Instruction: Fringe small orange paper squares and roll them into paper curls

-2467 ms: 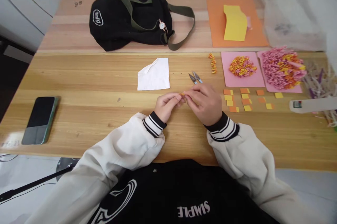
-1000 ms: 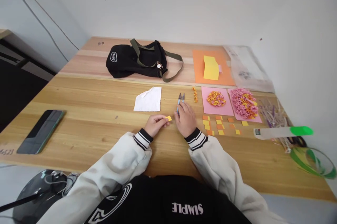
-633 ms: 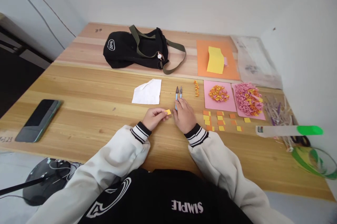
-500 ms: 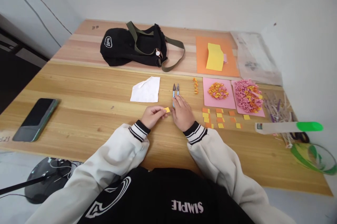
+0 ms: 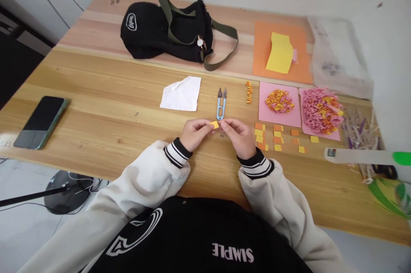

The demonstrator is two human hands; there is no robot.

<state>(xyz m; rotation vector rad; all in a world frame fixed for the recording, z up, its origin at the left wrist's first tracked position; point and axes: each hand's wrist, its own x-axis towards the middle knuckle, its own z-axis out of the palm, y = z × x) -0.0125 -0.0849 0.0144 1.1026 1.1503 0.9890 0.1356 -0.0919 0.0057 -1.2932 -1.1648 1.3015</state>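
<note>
Between the thumb and fingers of my left hand (image 5: 196,134) is a small yellow-orange paper piece (image 5: 214,125). My right hand (image 5: 240,137) is closed in a pinch at the right end of that paper; whether its fingertips grip the paper or something tiny I cannot make out. Just beyond my fingertips lie blue-handled thread snips (image 5: 220,106), blades pointing away from me. Small orange and yellow paper pieces (image 5: 278,134) lie in rows to the right of my right hand. A torn white paper (image 5: 181,94) rests beyond my left hand.
A black bag (image 5: 163,29) and an orange sheet (image 5: 260,59) lie at the back. Pink sheets (image 5: 266,115) hold pink and orange bead-like bunches (image 5: 279,101). A phone (image 5: 40,123) is at left; a white tube with a green end (image 5: 359,155) lies at right.
My right hand has come off the snips, which now lie uncovered, and pinches near the paper in my left hand. The view has tilted downward.
</note>
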